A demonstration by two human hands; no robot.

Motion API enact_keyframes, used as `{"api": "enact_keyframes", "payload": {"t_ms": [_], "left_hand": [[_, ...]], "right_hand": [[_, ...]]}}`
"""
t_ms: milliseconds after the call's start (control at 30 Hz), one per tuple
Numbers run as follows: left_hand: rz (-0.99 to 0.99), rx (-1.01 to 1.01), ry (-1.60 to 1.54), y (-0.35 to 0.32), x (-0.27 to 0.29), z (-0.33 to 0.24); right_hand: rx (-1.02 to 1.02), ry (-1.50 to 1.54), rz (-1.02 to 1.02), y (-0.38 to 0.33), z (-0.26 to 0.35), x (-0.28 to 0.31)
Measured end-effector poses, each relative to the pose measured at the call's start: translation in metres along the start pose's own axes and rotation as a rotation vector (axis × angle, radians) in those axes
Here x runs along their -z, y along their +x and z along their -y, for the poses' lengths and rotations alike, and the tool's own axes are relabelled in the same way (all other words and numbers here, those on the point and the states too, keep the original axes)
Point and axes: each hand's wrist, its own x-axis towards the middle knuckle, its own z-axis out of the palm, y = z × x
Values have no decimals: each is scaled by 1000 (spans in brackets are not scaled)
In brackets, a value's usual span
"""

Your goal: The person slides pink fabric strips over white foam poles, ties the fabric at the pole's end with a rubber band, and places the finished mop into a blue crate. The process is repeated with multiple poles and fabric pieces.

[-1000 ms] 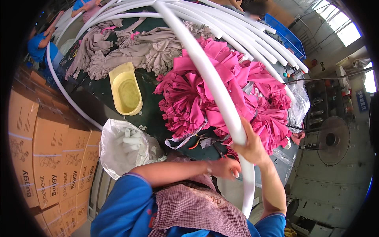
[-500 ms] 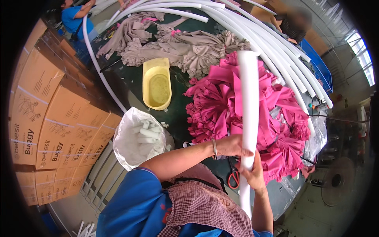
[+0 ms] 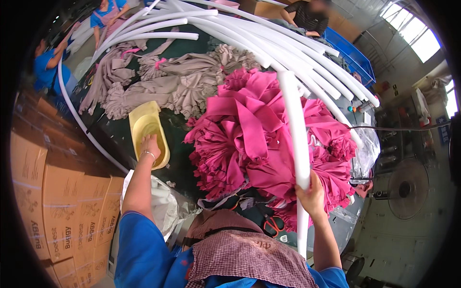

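The right hand (image 3: pixel 312 194) wraps around a long white tube (image 3: pixel 294 129), with the thumb on one side. The tube stands up through this hand: its top end pokes out beyond the fingers, and its low part runs down toward the apron (image 3: pixel 245 249). The left hand (image 3: pixel 150 146) dips into a yellow tub (image 3: pixel 143 111), far to the left of the right hand. I cannot tell if its fingers pinch anything in there, or if the tub has water in it.

The tube looks like foam, so it is likely light and soft, and bendy when it is long. A hard squeeze could dent it, and a sharp edge could nick it. It might get slippery if wet fingers touch it. A good place to hold it is around the middle, with a gentle, full hand; holding just one end could let the rest flop.

Pink cloth (image 3: pixel 235 125) lies in a big heap on the desk (image 3: pixel 180 168) between the two hands and behind the tube. Red-handled scissors (image 3: pixel 273 225) lie below and left of the right hand. More white tubes (image 3: pixel 317 67) lie beyond both hands.
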Motion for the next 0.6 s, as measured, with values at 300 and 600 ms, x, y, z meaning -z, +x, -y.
{"api": "enact_keyframes", "payload": {"t_ms": [300,600], "left_hand": [[-568,-784,-609,-82,106,-181],[-466,-658,-1154,-105,133,-241]], "right_hand": [[117,-206,-158,78,19,-47],[103,-212,-303,82,12,-38]]}}
